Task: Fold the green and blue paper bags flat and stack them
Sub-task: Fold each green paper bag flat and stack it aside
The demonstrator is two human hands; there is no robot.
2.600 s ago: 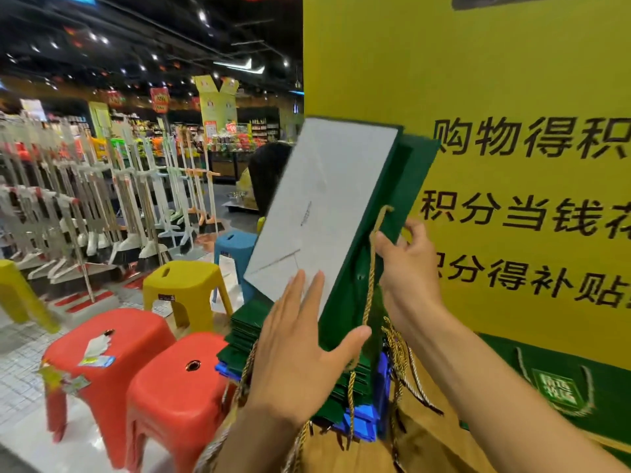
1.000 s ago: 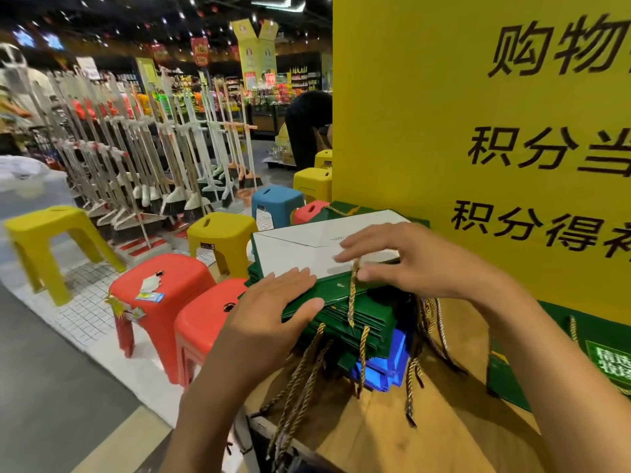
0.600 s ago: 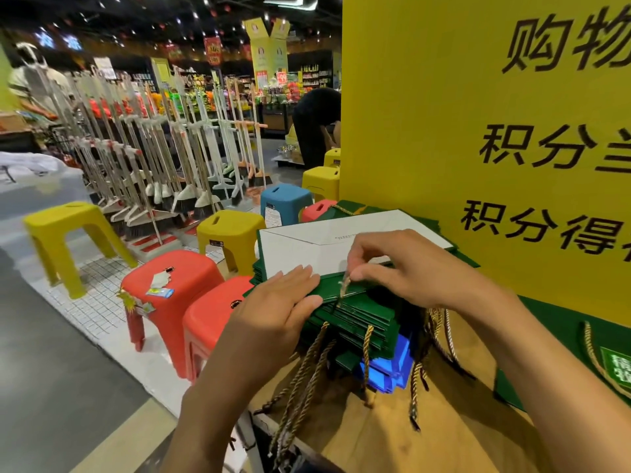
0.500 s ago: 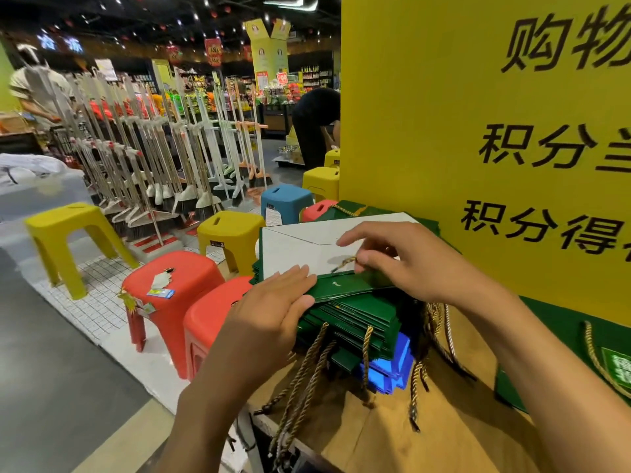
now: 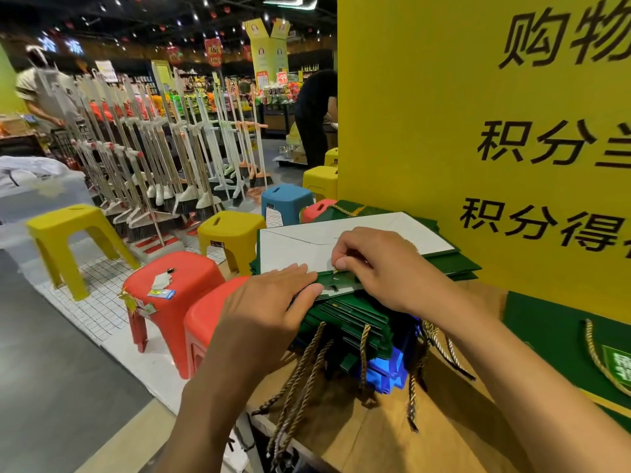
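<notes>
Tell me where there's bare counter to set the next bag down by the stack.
Bare wood lies on the counter this side of the stack, between its dangling cord handles and the flat green bag under the yellow sign. The stack top is crowded: left hand presses it, right hand pinches a cord.

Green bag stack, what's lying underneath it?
Folded blue paper bags show under the green stack at its near edge, on the wooden table. Their count and far ends are hidden by that stack.
</notes>
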